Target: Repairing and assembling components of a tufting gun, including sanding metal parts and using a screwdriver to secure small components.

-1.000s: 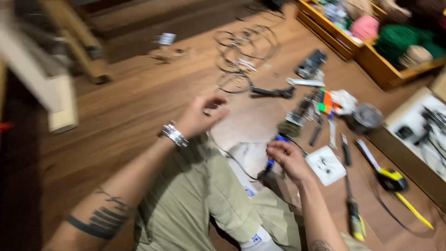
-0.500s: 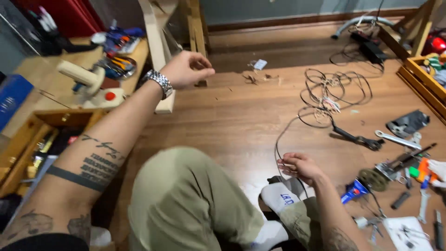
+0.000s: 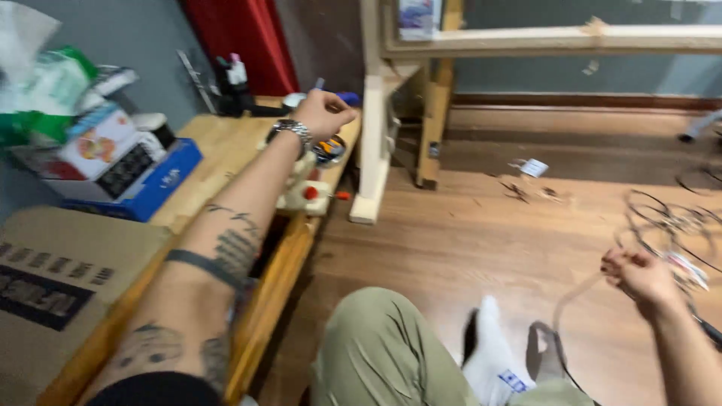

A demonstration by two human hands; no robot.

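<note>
The right hand [image 3: 639, 274] has its fingers clamped on a thin, limp black wire [image 3: 571, 301], while the left hand [image 3: 323, 113], fingers curled together, hovers over the far table [image 3: 218, 150].

A home workshop: timber frame [image 3: 391, 113], cluttered wooden bench [image 3: 218, 162], wire coils [image 3: 669, 225].

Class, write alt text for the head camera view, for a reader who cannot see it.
A seated person's tattooed left hand, wearing a metal wristwatch, reaches over a low wooden bench cluttered with boxes and tools. Their right hand holds a thin black wire above the brown wooden floor.
</note>
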